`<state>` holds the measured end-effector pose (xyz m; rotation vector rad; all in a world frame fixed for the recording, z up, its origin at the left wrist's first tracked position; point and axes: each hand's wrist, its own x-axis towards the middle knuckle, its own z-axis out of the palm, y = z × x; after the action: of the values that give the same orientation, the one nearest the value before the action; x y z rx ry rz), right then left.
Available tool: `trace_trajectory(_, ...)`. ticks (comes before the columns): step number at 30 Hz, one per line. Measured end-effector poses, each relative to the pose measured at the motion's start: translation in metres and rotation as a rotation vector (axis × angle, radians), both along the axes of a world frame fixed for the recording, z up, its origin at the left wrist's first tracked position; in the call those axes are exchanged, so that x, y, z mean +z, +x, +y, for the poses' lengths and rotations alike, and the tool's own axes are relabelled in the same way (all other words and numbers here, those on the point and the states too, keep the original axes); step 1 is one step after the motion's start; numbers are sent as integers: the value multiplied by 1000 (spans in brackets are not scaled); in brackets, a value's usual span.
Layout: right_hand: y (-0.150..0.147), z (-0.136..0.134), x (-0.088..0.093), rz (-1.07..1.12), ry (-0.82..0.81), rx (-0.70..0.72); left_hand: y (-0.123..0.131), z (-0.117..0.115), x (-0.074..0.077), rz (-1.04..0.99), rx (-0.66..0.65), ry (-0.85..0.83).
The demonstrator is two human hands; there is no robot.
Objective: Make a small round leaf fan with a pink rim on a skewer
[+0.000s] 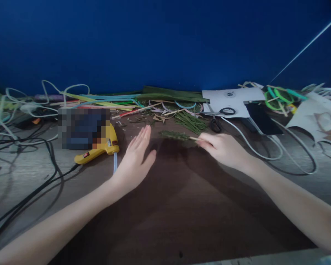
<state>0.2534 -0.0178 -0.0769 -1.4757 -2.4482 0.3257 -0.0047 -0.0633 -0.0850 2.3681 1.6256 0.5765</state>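
As right hand [223, 147] pinches leafy stick [179, 136], left hand [135, 158] outstretched, flattened

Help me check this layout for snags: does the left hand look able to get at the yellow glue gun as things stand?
Probably yes: the left hand is open, appears empty and is close to the yellow glue gun; only the clear stick jutting from the gun seems to stand between.

sprig [174, 135] end seemingly hidden in right hand [226, 150], dark object [82, 129] pixelated
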Motion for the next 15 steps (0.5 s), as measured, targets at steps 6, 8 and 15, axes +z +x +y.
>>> trace_trajectory(6,-5,8,-7,484,-42,-97,-2,-5,-11,208,-109,-134)
trace_trajectory(8,-11,12,-13,622,-84,-123,1,-11,-15,275,-160,-122)
trace_trajectory(15,-22,24,-37,939,-160,-136,28,8,-10,430,-242,-89)
